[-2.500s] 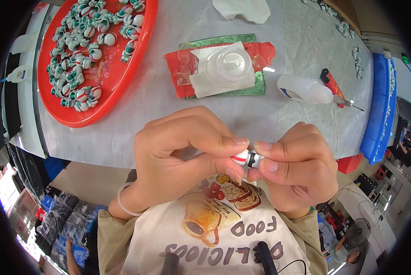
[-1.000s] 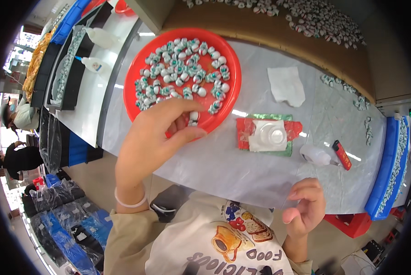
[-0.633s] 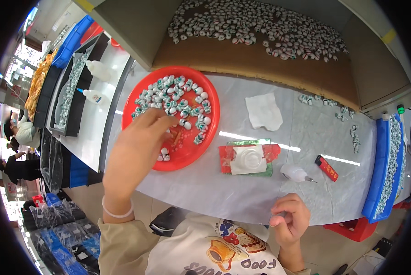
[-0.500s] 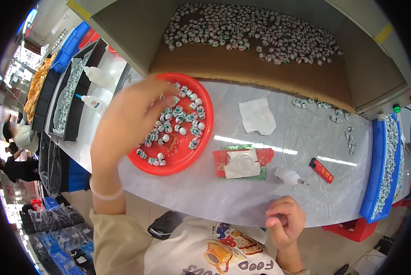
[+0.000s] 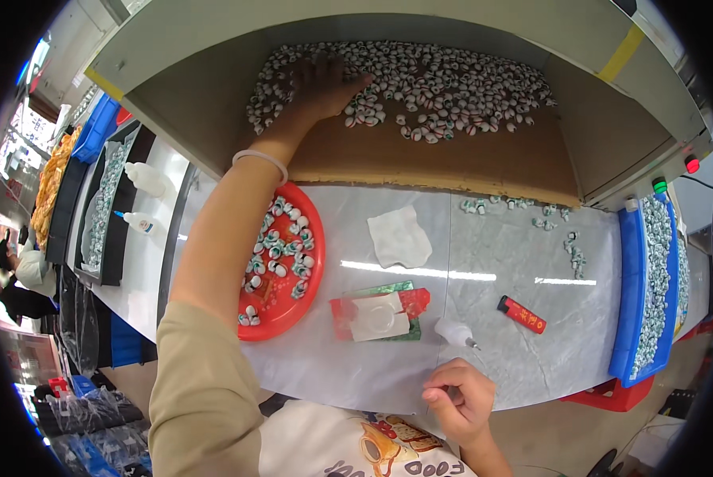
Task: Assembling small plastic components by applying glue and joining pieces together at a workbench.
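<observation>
My left hand point(image 5: 322, 86) reaches far into the open-fronted box. Its fingers are spread over the left part of a pile of small white pieces with green and red marks point(image 5: 484, 91); no piece shows in its grasp. Beneath my left forearm is a round red tray point(image 5: 313, 274) with several green-and-white pieces point(image 5: 275, 270), partly hidden by the arm. Near the table's front edge my right hand point(image 5: 461, 397) is curled, thumb close to the fingers; whatever it may hold is hidden. Just beyond it lies a small white bottle with a metal tip point(image 5: 456, 332).
A small white dish on a pad point(image 5: 379, 318) rests on red and green pieces mid-table. Behind it lies a white tissue point(image 5: 400, 237). A red lighter-shaped object point(image 5: 522, 315) and a filled blue bin point(image 5: 628, 302) are at right. White bottles point(image 5: 146, 179) stand left.
My left hand has gone from above the red tray forward into the box, onto the pile. My right hand stays curled near the table edge. The whole view has shifted.
</observation>
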